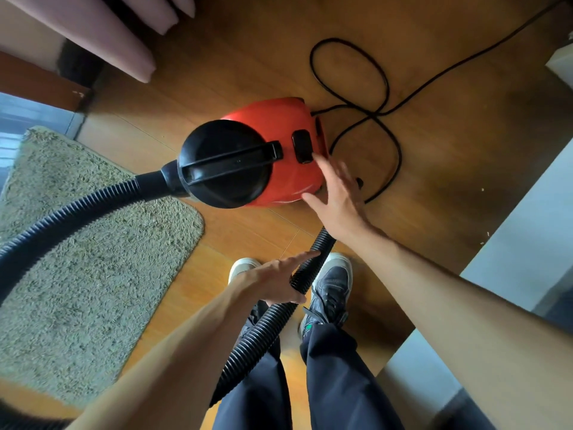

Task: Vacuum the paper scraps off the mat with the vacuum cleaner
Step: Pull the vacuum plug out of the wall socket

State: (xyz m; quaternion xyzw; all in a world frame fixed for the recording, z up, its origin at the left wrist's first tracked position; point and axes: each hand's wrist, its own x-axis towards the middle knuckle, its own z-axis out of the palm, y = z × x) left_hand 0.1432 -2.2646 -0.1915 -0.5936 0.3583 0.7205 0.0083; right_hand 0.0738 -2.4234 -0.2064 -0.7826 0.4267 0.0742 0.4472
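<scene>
1. The left hand [273, 277] holds the black ribbed hose [257, 335] above the person's feet. The thumb is under it and the forefinger lies straight along it.
2. The right hand [338, 193] is open, its fingers spread and blurred. It is at the near right side of the vacuum cleaner [291, 181], fingertips just beside the black switch [302, 147].
3. The cleaner is red with a black lid and carry handle. It stands on the wooden floor [434, 150], just right of the mat [93, 259].
4. From its front the hose runs left across the shaggy beige mat.
5. A black power cord [350, 72] loops on the floor beyond the cleaner.
6. Dark trousers and shoes [333, 283] show nearest.
</scene>
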